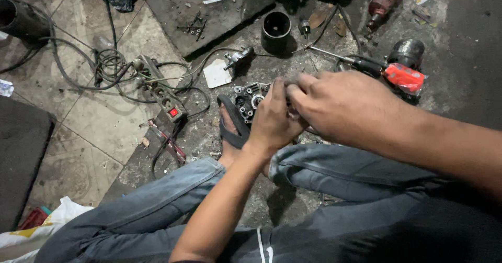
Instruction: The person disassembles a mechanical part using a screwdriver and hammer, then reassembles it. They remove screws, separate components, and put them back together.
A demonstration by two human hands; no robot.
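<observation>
Head view, looking down over the person's crossed, jeans-clad legs to a grimy concrete floor [460,43]. The small grey metal mechanical assembly [248,98], a cast housing studded with round bosses, screw heads and a pale circular bearing seat, sits on the floor just beyond the sandalled foot [230,129], partly hidden by both hands. The left hand [272,119] is curled over the assembly's right edge, fingers bent and closed against it; what lies beneath the palm cannot be seen. The right hand [342,106] reaches across from the right, its fingertips drawn together and meeting the left hand's fingertips above the assembly; whether they pinch a small part cannot be told. Behind the assembly stand a black cylindrical metal sleeve [276,31] and a white square card [217,74]. To the right lie a black-handled screwdriver [350,60] and a red plastic-wrapped object [403,77]. To the left, a grey power strip with a red switch [164,96] lies among tangled black cables [107,64].
</observation>
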